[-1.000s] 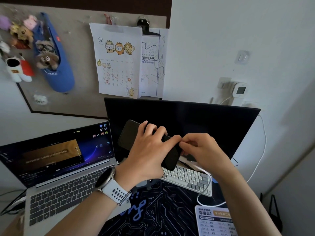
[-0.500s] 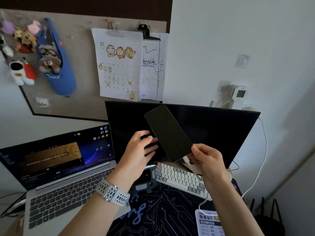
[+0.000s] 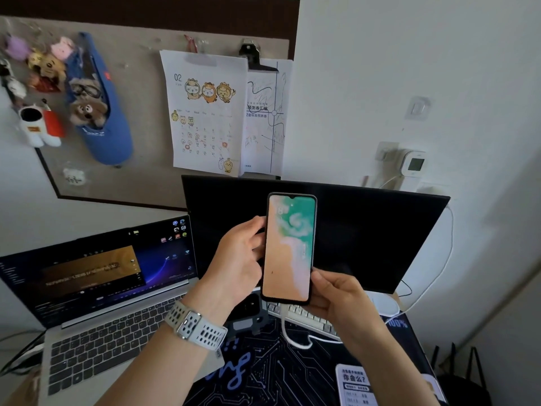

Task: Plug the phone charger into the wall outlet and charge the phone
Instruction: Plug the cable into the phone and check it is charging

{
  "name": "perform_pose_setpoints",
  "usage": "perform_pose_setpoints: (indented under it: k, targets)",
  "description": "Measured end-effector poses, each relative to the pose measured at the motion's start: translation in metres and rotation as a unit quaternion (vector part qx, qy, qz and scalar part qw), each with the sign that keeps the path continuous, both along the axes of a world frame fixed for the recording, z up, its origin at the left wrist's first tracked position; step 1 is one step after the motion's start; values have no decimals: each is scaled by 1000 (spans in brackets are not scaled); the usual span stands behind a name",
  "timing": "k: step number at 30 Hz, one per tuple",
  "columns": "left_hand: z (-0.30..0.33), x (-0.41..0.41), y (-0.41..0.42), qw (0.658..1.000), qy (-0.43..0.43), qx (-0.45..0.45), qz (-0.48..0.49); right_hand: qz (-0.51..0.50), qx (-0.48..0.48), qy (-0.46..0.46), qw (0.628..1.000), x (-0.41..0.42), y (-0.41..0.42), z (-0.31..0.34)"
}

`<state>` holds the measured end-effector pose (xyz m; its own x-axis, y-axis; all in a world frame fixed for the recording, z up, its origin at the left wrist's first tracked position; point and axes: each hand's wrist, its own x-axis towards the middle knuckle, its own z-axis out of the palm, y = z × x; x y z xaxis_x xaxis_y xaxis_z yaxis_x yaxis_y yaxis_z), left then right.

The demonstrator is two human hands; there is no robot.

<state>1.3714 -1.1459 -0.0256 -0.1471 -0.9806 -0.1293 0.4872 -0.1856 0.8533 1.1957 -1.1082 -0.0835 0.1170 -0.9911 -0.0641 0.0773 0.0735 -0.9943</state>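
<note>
A person stands at a desk holding a phone (image 3: 289, 247) upright at the centre of the frame, its lit screen facing them, in front of a dark monitor (image 3: 366, 230). The left hand (image 3: 238, 265) wraps the phone's left edge, thumb curled onto the front rim near the upper half, fingers hidden behind. The right hand (image 3: 336, 297) grips the lower right corner from below and the side, fingers curled around it. The phone's long axis runs nearly vertical — top toward the upper centre, bottom edge pointing down at the keyboard (image 3: 307, 316). A white cable (image 3: 288, 332) enters that bottom edge, loops over the dark desk mat (image 3: 278, 373), then runs toward the right of the frame and up the wall to a white charger (image 3: 430, 190) at the outlet, just behind the monitor's upper right corner. So plug and socket both look joined, and the lit screen suggests charging has begun, though no charging symbol is readable. What seems left is laying the phone down — the right hand, lower and nearest the cable end, is better placed to guide it without tugging the cable. A laptop (image 3: 96, 303) sits open at the lower left.
</note>
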Motion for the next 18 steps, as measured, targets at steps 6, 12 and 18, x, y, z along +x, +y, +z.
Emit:
perform_pose_setpoints:
  k: [6,12,18]
  targets:
    - [-3,-6,4,1000,-2,6,-18,-20,20,-13,1000,2,3,-5]
    - [-3,-8,3,1000,-9,-2,-30,-20,17,-38,999,-4,1,0]
    - [-2,-10,4,999,-11,-9,-30,-11,13,-53,998,-6,-1,-1]
